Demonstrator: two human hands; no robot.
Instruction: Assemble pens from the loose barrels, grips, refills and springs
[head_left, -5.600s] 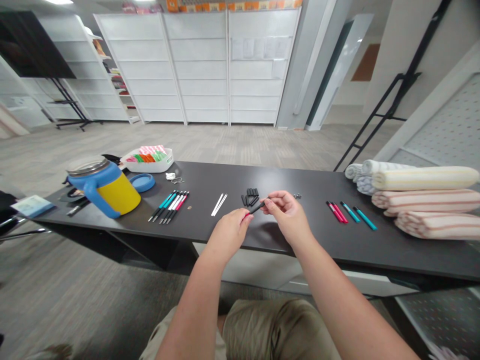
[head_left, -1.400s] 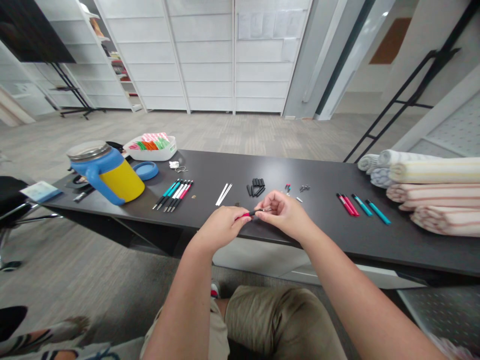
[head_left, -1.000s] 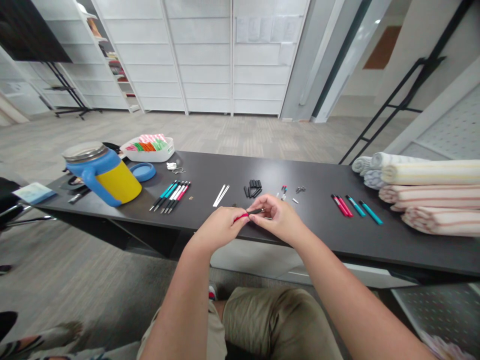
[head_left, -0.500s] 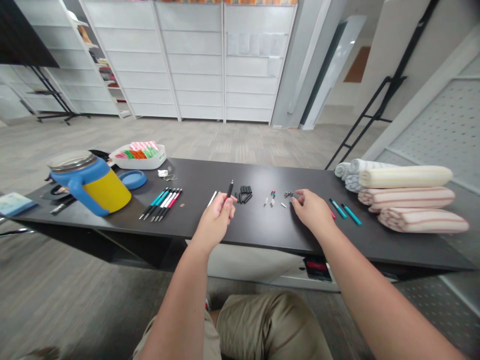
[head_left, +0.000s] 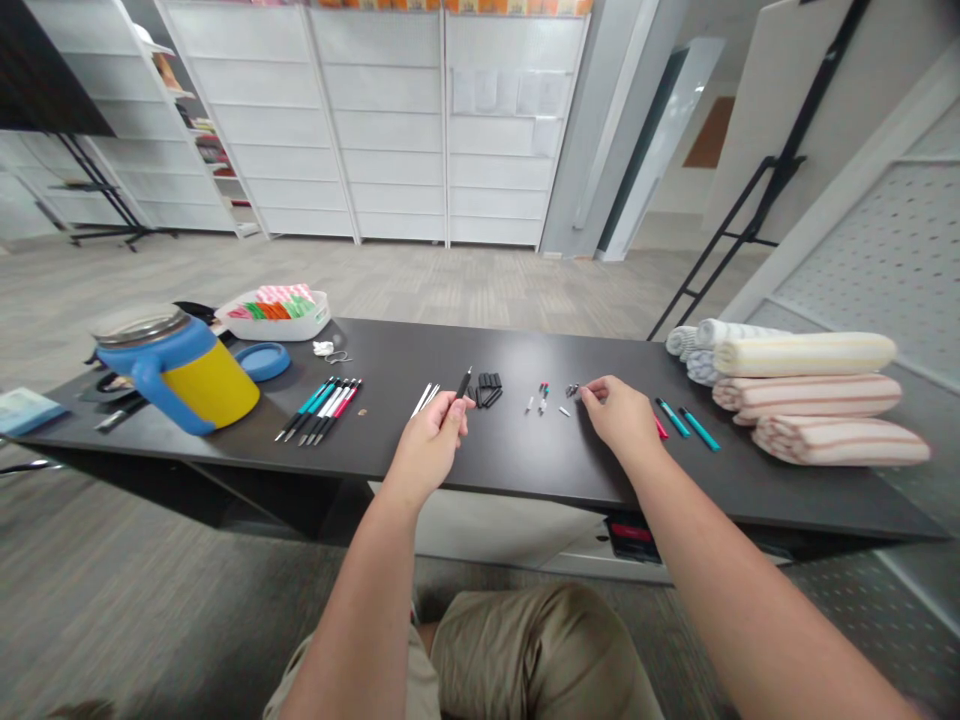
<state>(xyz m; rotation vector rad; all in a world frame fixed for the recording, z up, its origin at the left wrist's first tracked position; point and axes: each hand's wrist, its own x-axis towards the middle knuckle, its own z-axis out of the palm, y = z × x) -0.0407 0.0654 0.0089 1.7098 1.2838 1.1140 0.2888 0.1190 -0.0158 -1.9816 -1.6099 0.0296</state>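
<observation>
My left hand is closed around a slim black pen, whose tip points up and away. Beside that hand lie thin white refills, partly covered by it, and a group of short black grips. My right hand rests low over the table with thumb and forefinger pinched together by the small metal pen tips. Whatever sits between those fingertips is too small to make out. Small clear and coloured pen parts lie between the hands. Teal barrels and a red barrel lie right of my right hand.
Several pens lie in a row at left. Beyond them stand a blue and yellow mug, a blue lid and a white basket of wrapped items. Rolled towels are stacked on the right of the dark table.
My right hand has drawn its thumb and forefinger together at the metal tips. The pen in my left hand has tilted slightly to the right.
</observation>
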